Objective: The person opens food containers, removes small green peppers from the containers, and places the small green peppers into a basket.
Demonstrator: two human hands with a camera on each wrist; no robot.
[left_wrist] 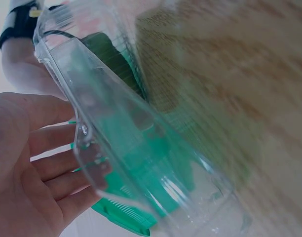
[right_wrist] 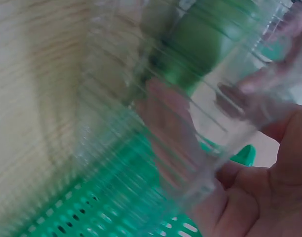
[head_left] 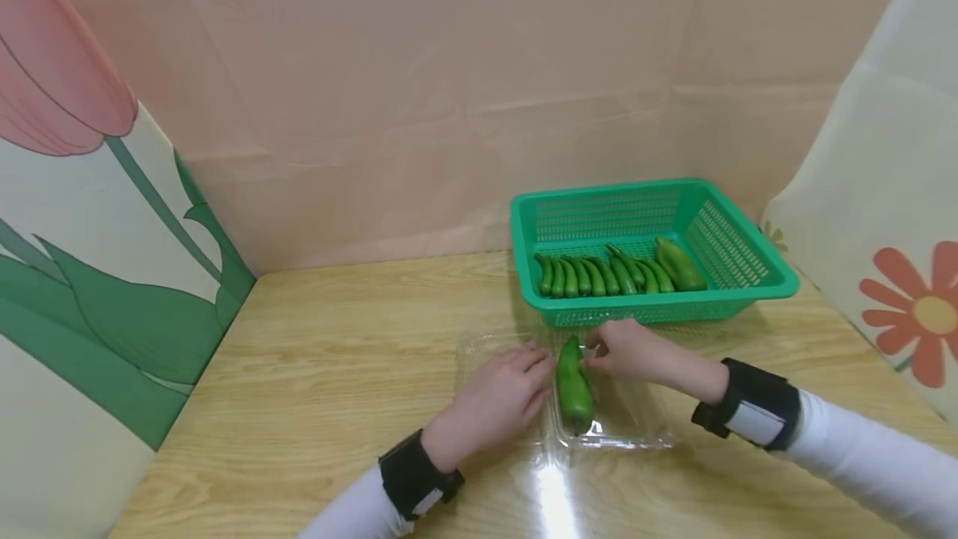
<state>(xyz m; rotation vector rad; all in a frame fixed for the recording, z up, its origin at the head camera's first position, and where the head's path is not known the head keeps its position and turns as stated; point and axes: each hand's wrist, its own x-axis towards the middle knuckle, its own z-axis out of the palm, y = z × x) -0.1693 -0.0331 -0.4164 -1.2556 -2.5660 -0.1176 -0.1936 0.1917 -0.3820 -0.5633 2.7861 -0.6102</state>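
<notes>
A large green pepper (head_left: 575,393) lies lengthwise in one half of a clear plastic clamshell box (head_left: 636,414) that stands open on the table. My right hand (head_left: 632,349) reaches over the box's far side, thumb and fingers at the pepper's narrow upper end. In the right wrist view the fingers show through the clear wall, close against the green pepper (right_wrist: 200,44). My left hand (head_left: 497,398) lies over the other half of the box, its fingertips near the fold beside the pepper. Extended fingers of the left hand (left_wrist: 37,163) rest along the box wall (left_wrist: 106,123) in the left wrist view.
Behind the box stands a green plastic basket (head_left: 654,301), with a row of several small green peppers (head_left: 591,276) and one larger green pepper (head_left: 679,264) in it. A pinkish cloth (head_left: 374,106) hangs behind the wooden table (head_left: 314,373).
</notes>
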